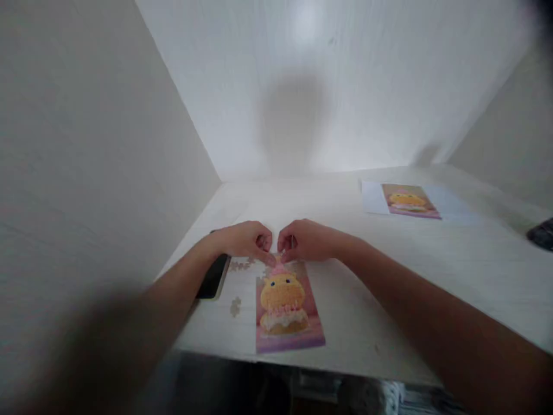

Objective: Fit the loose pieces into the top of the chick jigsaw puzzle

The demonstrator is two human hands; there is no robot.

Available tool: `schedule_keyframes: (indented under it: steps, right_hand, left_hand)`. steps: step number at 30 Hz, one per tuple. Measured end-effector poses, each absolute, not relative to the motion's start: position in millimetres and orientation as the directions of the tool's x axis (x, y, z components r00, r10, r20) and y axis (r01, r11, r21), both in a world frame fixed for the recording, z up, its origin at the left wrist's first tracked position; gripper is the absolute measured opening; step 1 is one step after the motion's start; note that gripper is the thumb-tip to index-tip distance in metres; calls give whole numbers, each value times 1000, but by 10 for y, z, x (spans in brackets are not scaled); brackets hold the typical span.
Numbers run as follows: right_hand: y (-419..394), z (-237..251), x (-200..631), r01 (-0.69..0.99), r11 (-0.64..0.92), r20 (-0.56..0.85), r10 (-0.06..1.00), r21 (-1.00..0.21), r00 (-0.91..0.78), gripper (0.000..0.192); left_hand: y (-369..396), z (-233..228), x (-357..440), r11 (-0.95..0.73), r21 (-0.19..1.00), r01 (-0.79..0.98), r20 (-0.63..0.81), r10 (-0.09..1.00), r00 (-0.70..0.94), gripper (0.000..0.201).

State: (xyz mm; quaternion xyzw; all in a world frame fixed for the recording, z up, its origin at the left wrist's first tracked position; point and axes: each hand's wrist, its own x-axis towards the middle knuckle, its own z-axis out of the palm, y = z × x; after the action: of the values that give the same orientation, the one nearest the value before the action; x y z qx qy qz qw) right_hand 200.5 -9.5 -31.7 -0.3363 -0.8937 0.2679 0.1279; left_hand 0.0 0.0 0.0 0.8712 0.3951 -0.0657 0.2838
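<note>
A pink jigsaw puzzle (286,308) with a yellow cake-like figure lies near the front edge of the white table (389,288). My left hand (244,239) and my right hand (306,240) meet at the puzzle's far top edge, fingers curled and pressing down there. Whether a piece is pinched between the fingertips is hidden. Loose pale puzzle pieces (241,265) lie just left of the puzzle, and another single piece (235,306) lies nearer the front.
A dark phone (213,278) lies under my left wrist at the table's left edge. A printed sheet (408,200) showing the same picture rests at the far right. A dark object (542,233) sits at the right edge. Walls close in left and behind.
</note>
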Motion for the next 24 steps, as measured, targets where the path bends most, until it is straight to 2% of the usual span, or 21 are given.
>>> schedule_keyframes:
  steps: [6, 9, 14, 17, 21, 24]
  right_hand:
    - [-125, -258, 2008, 535, 633, 24, 657, -560, -753, 26]
    - [-163, -231, 1979, 546, 627, -10, 651, -555, -759, 35]
    - [-260, -228, 1931, 628, 655, 33, 703, -421, -711, 54]
    - [-293, -244, 1908, 645, 658, 42, 712, -388, -701, 54]
    - [-309, -249, 1883, 669, 630, 27, 736, -396, -677, 49]
    - [-316, -245, 1868, 680, 616, 22, 747, -397, -664, 47]
  left_hand:
    - [1, -3, -51, -507, 527, 683, -352, 601, 718, 43]
    - [-3, 21, -75, -493, 561, 665, -358, 579, 732, 39]
    - [-8, 31, -55, -500, 548, 671, -345, 595, 726, 37]
    - [-4, 14, -46, -489, 547, 679, -358, 597, 718, 37]
    - [2, -12, -51, -501, 498, 708, -337, 641, 690, 40]
    - [13, -33, -65, -493, 511, 704, -336, 639, 692, 40]
